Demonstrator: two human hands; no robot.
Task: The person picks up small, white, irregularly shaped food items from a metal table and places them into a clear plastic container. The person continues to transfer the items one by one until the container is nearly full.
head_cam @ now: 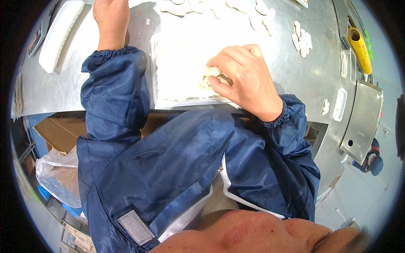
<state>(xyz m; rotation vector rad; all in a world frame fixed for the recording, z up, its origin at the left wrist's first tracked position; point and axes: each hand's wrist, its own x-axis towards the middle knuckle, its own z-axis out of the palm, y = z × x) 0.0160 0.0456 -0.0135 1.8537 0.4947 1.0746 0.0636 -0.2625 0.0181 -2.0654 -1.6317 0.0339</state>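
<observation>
My right hand (243,71) is over the near right part of a clear plastic tray (153,71). Its thumb and fingertips curve around a pale piece of food (214,72). Glare washes out most of the tray's contents, though a bumpy pale row shows along the left and near walls. My left hand (111,22) reaches to the top edge of the picture, left of the tray. Its fingers are cut off there, so whatever they touch is hidden. Several pale dough pieces (262,8) lie scattered on the steel table (316,79) beyond the tray.
A long white plastic tray (61,34) stands at the left beside a scale (35,38). Small pale pieces (302,39) form a cluster to the right. Farther right are a yellow roll (360,50) and a small filled container (339,104). Another person (371,159) is in the background.
</observation>
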